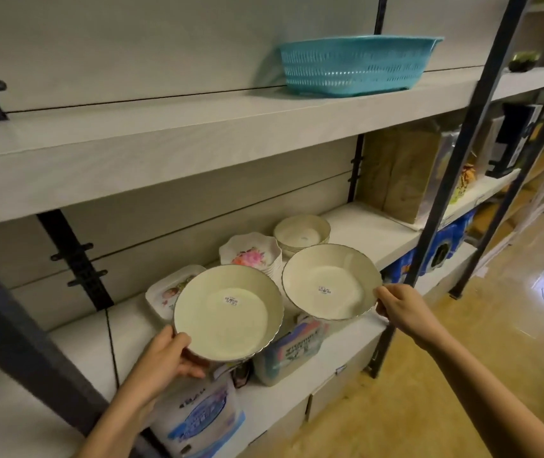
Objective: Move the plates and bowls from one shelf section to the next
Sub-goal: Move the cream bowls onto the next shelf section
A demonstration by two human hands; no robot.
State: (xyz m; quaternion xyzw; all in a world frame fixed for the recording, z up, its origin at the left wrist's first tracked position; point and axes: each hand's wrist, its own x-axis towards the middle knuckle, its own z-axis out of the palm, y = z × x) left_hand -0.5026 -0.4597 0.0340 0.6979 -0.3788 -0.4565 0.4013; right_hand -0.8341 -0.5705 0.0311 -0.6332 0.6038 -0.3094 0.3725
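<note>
While each hand holds one, two large cream bowls sit just in front of the middle shelf (356, 226), side by side, mouths tilted up toward the camera; both are round, with no long axis. The left hand (168, 355) grips the near rim of the left bowl (227, 312), thumb on top, fingers curled beneath. The right hand (396, 309) pinches the right edge of the right bowl (330, 282). Behind them on the shelf stand one stack of flowered dishes (251, 252), one stack of small cream bowls (302, 233) and one flowered rectangular plate (165, 292). One teal basket (356, 64) rests on the upper shelf (198, 127).

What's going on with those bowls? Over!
Both hands busy: left hand grips left bowl, right hand pinches right bowl. Floral plates behind, out of the way.
</note>
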